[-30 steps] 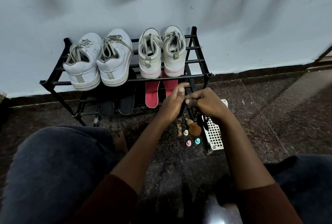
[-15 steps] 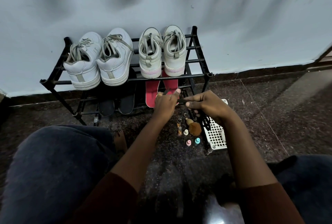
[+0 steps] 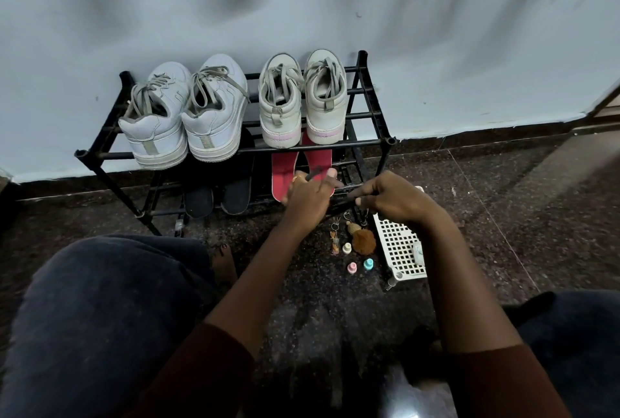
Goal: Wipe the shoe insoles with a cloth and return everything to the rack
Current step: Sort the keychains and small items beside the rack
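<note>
A black two-tier rack stands against the wall. Two pairs of white sneakers sit on its top tier. On the lower tier lie two red insoles at the right and two black insoles at the left. My left hand hovers over the heels of the red insoles, fingers curled round a thin dark strip. My right hand is just to its right at the rack's lower front bar, pinching the strip's other end. What the strip is cannot be told. No cloth is plainly visible.
On the dark stone floor below my hands lie keychains, a brown pom-pom and small cream, pink and teal caps. A white perforated tray rests at the right. My knees fill both lower corners.
My left hand has drawn slightly left, away from my right hand, and its straight fingers have curled. My right hand has sunk a little and stays by the lower bar.
</note>
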The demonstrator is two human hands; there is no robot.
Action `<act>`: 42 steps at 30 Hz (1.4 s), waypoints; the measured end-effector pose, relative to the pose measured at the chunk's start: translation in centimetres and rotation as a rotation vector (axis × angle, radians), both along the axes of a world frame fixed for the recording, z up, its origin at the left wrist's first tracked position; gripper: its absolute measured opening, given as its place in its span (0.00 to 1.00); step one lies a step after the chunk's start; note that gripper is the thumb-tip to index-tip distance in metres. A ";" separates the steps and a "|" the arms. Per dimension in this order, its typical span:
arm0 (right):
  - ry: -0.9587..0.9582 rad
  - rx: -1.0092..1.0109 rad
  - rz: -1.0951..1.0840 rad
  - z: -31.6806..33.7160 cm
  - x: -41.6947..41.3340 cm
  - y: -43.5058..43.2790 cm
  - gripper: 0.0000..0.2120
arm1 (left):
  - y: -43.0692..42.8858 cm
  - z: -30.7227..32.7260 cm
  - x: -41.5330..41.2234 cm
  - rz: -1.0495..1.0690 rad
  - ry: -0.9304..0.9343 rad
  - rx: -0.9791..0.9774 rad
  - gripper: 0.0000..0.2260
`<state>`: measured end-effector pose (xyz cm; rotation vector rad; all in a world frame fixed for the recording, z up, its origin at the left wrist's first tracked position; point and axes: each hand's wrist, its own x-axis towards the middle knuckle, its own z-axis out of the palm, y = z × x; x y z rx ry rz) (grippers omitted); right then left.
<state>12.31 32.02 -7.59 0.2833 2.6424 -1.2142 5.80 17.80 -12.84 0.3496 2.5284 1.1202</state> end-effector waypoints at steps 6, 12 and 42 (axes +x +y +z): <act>0.007 -0.049 -0.063 -0.3 -0.2 -0.6 0.07 | 1.8 -0.6 1.9 -0.006 -0.102 0.140 0.27; 0.078 -0.261 -0.313 0.0 0.1 -0.1 0.03 | 1.8 -0.4 1.3 0.087 -0.164 0.217 0.27; 0.226 0.105 -0.357 -1.3 -0.4 -3.2 0.03 | 2.5 -2.0 0.9 0.103 -0.490 0.701 0.23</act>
